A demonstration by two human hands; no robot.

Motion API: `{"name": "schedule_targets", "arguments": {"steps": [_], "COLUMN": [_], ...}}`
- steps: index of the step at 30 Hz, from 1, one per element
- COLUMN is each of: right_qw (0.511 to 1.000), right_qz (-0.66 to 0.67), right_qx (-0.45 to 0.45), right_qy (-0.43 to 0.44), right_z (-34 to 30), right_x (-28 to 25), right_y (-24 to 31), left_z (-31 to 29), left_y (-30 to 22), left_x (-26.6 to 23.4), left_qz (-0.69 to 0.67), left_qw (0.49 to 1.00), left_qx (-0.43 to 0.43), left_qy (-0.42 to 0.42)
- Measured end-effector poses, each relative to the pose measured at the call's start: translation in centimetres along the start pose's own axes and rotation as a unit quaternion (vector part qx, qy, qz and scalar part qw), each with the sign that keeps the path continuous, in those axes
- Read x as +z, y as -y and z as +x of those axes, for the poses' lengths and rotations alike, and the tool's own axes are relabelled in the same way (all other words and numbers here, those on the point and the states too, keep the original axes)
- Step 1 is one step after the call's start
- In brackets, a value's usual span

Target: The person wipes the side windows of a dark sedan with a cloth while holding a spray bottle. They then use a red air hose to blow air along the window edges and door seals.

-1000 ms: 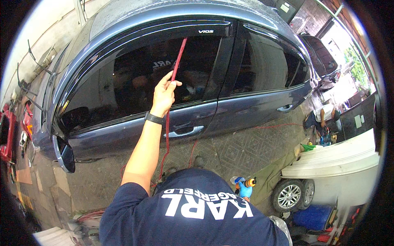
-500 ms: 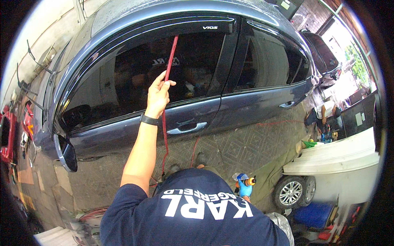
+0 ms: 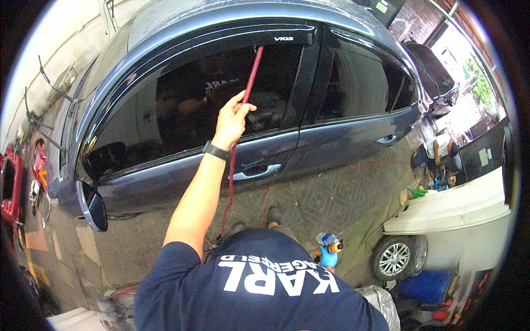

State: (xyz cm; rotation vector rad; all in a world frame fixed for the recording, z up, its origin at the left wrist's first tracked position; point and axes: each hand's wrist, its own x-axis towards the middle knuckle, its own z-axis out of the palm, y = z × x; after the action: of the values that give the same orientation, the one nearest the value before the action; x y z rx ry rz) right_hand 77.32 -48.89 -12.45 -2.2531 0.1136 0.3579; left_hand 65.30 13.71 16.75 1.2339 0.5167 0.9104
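Observation:
My bare left hand [image 3: 231, 122], a black band at its wrist, pinches a long thin red strip [image 3: 253, 74] that looks like tape backing. The strip runs up taut to the dark window visor [image 3: 276, 34] above the front door glass of a dark blue-grey car [image 3: 353, 132]. Its loose length hangs below my hand, past the chrome door handle [image 3: 256, 172], to the floor. Low by my side, my right hand [image 3: 328, 260] wears a blue glove. Its fingers close around an orange-and-black topped bottle or tool [image 3: 335, 246]; a clear and blue part [image 3: 327, 238] shows beside it.
A side mirror [image 3: 95, 208] juts out at the left. Behind me on the right stand wheels [image 3: 393, 259], a pale panel [image 3: 447, 215] and a blue container [image 3: 425, 287]. Another person [image 3: 439, 150] crouches at the far right. Red body parts [image 3: 12, 187] lie far left.
My left hand has moved right, and the strip's upper end has shifted right along the visor. The gloved right hand stays low, still holding the orange-and-black topped thing.

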Motion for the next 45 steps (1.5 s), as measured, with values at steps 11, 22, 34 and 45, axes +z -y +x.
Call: {"name": "schedule_targets", "arguments": {"steps": [11, 22, 34, 45], "right_qw": [0.994, 0.993, 0.994, 0.995], "right_qz": [0.089, 0.049, 0.103, 0.076], "right_qx": [-0.057, -0.069, -0.013, -0.025], "right_qy": [0.021, 0.085, 0.042, 0.053], "right_z": [2.7, 1.3, 5.6, 2.7], "right_x": [1.4, 1.5, 4.2, 3.3], "right_y": [-4.0, 0.4, -3.5, -1.5], "left_z": [1.6, -2.4, -4.2, -5.8], "left_y": [0.8, -1.6, -2.5, -3.0], "left_x": [1.0, -3.9, -6.9, -9.2], "left_qz": [0.062, 0.047, 0.020, 0.015], "left_qw": [0.998, 0.997, 0.996, 0.995], "left_qx": [0.030, 0.011, 0.008, -0.009], "left_qy": [-0.005, -0.065, -0.082, -0.101]}}
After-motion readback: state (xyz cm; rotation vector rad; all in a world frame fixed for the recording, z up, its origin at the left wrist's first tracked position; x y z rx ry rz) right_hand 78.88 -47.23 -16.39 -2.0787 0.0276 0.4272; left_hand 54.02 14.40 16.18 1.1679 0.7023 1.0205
